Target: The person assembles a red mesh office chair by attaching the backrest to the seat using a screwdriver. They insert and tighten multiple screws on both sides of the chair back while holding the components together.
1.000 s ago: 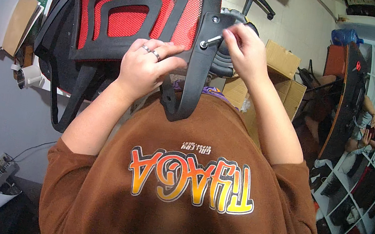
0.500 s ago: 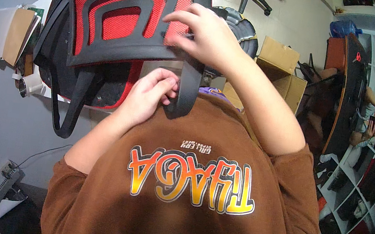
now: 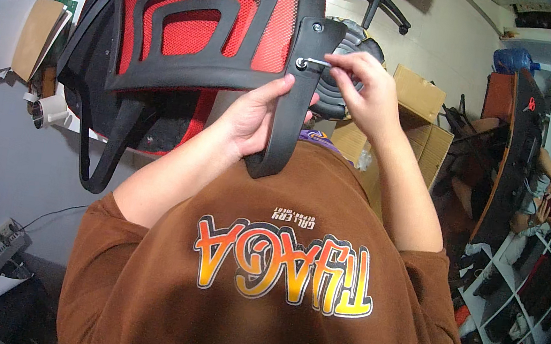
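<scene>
A red mesh chair back (image 3: pixel 204 28) with a black frame stands in front of me. A black chair armrest (image 3: pixel 288 114) runs along its right edge, with one bolt (image 3: pixel 317 28) near the top and another bolt (image 3: pixel 300 63) lower down. My left hand (image 3: pixel 255 116) is wrapped round the armrest, its thumb lying on the front face just under the lower bolt. Pinched between the fingers of my right hand (image 3: pixel 370 87) is a small silver hex key (image 3: pixel 318 62), whose far end meets the lower bolt.
Behind the chair back lies a black seat with red edging (image 3: pixel 154 130) and a second armrest (image 3: pixel 98 168). A white mug (image 3: pixel 51 112) is at the left. Cardboard boxes (image 3: pixel 417 93) and a wheeled chair base (image 3: pixel 372 2) stand beyond. Another person (image 3: pixel 542 202) holds a phone at the right.
My right hand has drawn back from the mesh and now holds a hex key at the bolt. My left hand has moved up along the armrest and grips it. The armrest's bolted face now shows.
</scene>
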A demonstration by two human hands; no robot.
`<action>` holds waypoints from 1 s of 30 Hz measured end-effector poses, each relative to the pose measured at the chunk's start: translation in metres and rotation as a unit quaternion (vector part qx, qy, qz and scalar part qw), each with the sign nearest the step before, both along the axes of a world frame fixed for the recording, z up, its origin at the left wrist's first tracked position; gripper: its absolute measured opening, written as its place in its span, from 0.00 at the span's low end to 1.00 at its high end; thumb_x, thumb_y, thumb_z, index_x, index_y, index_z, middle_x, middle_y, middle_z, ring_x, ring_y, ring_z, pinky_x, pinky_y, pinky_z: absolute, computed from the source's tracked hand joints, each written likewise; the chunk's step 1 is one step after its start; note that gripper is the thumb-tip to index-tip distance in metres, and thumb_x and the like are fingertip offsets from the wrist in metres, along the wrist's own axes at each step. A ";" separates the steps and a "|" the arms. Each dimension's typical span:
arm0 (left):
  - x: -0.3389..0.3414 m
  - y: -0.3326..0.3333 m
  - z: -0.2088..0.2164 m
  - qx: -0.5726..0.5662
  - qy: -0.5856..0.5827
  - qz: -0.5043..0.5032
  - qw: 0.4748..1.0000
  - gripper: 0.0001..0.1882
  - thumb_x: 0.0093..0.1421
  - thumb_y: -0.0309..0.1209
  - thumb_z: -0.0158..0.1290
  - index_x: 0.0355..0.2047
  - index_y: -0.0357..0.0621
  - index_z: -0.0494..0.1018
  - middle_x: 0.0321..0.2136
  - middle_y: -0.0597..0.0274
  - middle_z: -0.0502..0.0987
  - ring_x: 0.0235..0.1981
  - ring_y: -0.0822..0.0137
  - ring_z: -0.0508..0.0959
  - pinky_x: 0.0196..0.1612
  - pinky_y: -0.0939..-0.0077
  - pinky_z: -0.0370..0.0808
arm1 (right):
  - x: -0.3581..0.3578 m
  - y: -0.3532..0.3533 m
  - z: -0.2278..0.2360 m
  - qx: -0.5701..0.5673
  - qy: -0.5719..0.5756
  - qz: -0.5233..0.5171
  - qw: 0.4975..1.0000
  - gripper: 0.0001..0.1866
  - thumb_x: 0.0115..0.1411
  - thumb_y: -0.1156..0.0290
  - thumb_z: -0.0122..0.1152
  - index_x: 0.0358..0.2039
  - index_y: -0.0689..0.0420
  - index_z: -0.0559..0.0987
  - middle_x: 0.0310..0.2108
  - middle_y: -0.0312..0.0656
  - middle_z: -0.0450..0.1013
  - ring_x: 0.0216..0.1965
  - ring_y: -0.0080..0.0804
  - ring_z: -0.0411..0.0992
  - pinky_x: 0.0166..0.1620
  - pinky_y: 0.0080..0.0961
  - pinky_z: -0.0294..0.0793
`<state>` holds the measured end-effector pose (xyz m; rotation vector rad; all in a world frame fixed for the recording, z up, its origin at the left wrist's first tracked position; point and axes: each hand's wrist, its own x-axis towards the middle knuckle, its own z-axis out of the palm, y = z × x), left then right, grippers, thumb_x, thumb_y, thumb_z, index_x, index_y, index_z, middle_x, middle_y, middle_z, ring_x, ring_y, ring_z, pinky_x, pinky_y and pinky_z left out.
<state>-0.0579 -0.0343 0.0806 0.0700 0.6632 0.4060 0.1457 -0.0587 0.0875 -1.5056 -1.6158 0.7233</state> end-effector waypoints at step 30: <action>0.007 -0.011 -0.008 0.030 0.000 0.066 0.997 0.24 0.63 0.47 0.50 0.48 0.39 0.69 0.38 0.52 0.77 0.33 0.62 0.78 0.38 0.69 0.78 | -0.019 0.029 0.022 0.005 -0.151 0.090 0.984 0.06 0.54 0.72 0.59 0.32 0.56 0.77 0.32 0.46 0.73 0.36 0.47 0.74 0.39 0.38 0.74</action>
